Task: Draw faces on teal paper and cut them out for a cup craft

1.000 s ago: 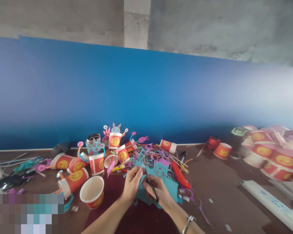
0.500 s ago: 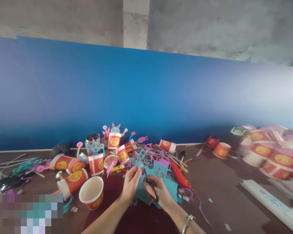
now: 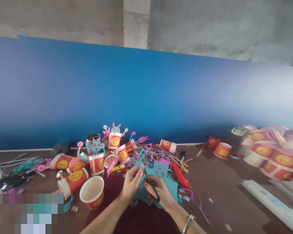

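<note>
My right hand [image 3: 159,188] is closed around black-handled scissors [image 3: 152,188], whose blades point up and left, toward the fingertips of my left hand [image 3: 132,182]. The left thumb and fingers pinch a small light-blue paper piece [image 3: 142,168] beside the blades; its outline is hard to make out. Under both hands lie blue paper sheets [image 3: 169,188], one bearing a drawn round face [image 3: 159,171]. Purple paper offcuts [image 3: 160,161] with cut-out holes are heaped just beyond.
Left of my hands stands an open paper cup [image 3: 92,191], with several decorated red cups [image 3: 96,163] behind it. A red tool or pouch [image 3: 180,175], a marker [image 3: 183,156] and thin sticks lie right. Stacked cups [image 3: 283,159] and a white power strip [image 3: 263,196] are farther right.
The view has shifted very slightly. Both hands keep nearly the same pose, with the scissors still beside the pinched paper.
</note>
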`<state>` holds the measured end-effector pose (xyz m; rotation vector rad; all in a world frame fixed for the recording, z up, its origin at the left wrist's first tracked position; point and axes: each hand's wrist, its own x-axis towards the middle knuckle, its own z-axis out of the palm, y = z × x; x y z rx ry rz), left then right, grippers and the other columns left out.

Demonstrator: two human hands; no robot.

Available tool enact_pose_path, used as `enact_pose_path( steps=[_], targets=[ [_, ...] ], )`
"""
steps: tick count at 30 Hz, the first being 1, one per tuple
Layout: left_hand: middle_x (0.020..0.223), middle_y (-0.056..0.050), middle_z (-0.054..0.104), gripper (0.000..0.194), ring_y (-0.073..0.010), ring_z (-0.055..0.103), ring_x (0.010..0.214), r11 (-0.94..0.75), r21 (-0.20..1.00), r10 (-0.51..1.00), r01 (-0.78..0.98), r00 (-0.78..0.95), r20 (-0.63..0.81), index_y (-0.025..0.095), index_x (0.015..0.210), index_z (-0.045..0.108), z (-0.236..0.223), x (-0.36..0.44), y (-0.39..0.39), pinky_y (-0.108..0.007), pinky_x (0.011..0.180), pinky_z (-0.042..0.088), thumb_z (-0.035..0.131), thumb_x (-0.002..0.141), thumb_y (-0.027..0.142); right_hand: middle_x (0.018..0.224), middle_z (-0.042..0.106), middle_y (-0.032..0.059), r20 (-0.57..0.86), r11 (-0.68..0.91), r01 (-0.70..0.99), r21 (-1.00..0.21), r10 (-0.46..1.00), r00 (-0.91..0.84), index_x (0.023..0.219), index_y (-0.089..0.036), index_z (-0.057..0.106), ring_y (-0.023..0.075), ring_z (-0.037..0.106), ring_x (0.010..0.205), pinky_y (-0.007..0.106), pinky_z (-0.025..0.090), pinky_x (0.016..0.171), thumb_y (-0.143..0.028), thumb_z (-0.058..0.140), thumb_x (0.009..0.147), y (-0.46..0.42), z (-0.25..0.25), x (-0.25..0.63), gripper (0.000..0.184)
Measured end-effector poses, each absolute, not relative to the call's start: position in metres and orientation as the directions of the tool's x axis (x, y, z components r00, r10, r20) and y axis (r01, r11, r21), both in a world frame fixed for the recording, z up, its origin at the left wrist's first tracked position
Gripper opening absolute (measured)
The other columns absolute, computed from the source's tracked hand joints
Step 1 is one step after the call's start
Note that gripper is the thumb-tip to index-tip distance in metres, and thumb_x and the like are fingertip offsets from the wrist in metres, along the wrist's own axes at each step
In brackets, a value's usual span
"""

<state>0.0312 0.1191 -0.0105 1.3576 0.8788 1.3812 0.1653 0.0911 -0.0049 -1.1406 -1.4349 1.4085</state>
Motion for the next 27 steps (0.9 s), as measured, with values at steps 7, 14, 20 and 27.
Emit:
enact_pose_path(
  steps=[7, 14, 20, 27],
  targets=[
    [0.055, 0.006, 0.033, 0.039, -0.0086, 0.029, 0.053, -0.266, 0.954, 0.959, -0.141, 0.061, 0.276, 0.017, 0.058, 0.043, -0.0139, 0.0320, 0.1204, -0.022, 0.050, 0.026, 0.055, 0.079, 0.046, 0.040, 0.045, -0.0077, -0.042, -0.027, 0.062, -0.998, 0.967, -0.253, 0.068, -0.015, 0.053, 0.0046, 0.037, 0.031, 0.015, 0.029, 0.032, -0.045, 0.065, 0.070, 0.0912, -0.0030, 0.1648, 0.032],
    [0.055, 0.005, 0.035, 0.038, -0.0086, 0.031, 0.053, -0.273, 0.951, 0.959, -0.145, 0.033, 0.280, 0.018, 0.058, 0.042, -0.0129, 0.0322, 0.1199, -0.022, 0.050, 0.028, 0.054, 0.080, 0.046, 0.038, 0.044, -0.0081, -0.046, -0.033, 0.057, -0.998, 0.967, -0.251, 0.066, -0.016, 0.052, 0.0043, 0.036, 0.031, 0.015, 0.027, 0.031, -0.044, 0.065, 0.070, 0.0905, -0.0009, 0.1640, 0.031],
    [0.055, 0.006, 0.033, 0.036, -0.0082, 0.029, 0.052, -0.281, 0.949, 0.958, -0.145, 0.012, 0.286, 0.018, 0.059, 0.041, -0.0123, 0.0324, 0.1197, -0.022, 0.050, 0.028, 0.052, 0.081, 0.044, 0.038, 0.044, -0.0081, -0.043, -0.030, 0.055, -0.998, 0.965, -0.259, 0.065, -0.016, 0.052, 0.0040, 0.036, 0.030, 0.015, 0.027, 0.031, -0.044, 0.065, 0.070, 0.0907, -0.0017, 0.1646, 0.032],
    [0.055, 0.005, 0.036, 0.035, -0.0092, 0.032, 0.054, -0.291, 0.949, 0.954, -0.121, 0.035, 0.297, 0.017, 0.059, 0.046, -0.0148, 0.0318, 0.1200, -0.022, 0.050, 0.028, 0.054, 0.081, 0.042, 0.043, 0.051, -0.0055, -0.066, -0.053, 0.054, -0.997, 0.958, -0.280, 0.076, -0.014, 0.057, 0.0067, 0.044, 0.035, 0.017, 0.037, 0.036, -0.047, 0.063, 0.069, 0.0907, -0.0029, 0.1644, 0.035]
  ],
)
